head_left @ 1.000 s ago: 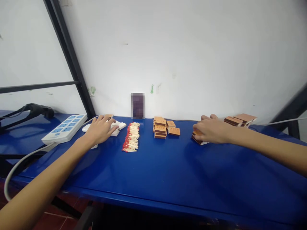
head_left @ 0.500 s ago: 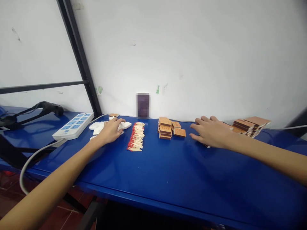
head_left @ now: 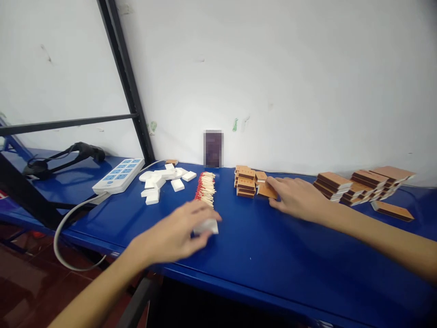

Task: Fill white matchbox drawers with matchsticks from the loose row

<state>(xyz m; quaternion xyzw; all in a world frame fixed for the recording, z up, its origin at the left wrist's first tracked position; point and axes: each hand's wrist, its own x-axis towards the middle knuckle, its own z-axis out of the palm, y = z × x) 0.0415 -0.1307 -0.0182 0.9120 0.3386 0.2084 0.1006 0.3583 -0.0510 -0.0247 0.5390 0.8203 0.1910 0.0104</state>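
Note:
My left hand (head_left: 174, 237) is closed around a small white matchbox tray (head_left: 205, 226), held low over the blue table (head_left: 273, 255) in front of the pile of red-tipped matches (head_left: 205, 187). My right hand (head_left: 297, 198) lies fingers-forward on the table, its fingertips on an orange matchbox sleeve (head_left: 266, 190) beside a small stack of orange sleeves (head_left: 246, 181). More white trays (head_left: 164, 180) lie scattered to the left of the matches.
Rows of brown-sided matchboxes (head_left: 362, 184) stand at the back right, one lying apart (head_left: 392, 211). A white power strip (head_left: 119, 175) with its cable, a black strap (head_left: 64, 157) and a black metal frame (head_left: 126, 82) are on the left. A blurred dark card (head_left: 213, 149) leans on the wall.
My left hand came away from the white trays toward me and to the right, carrying one tray. My right hand slid left from the boxes to the orange sleeve.

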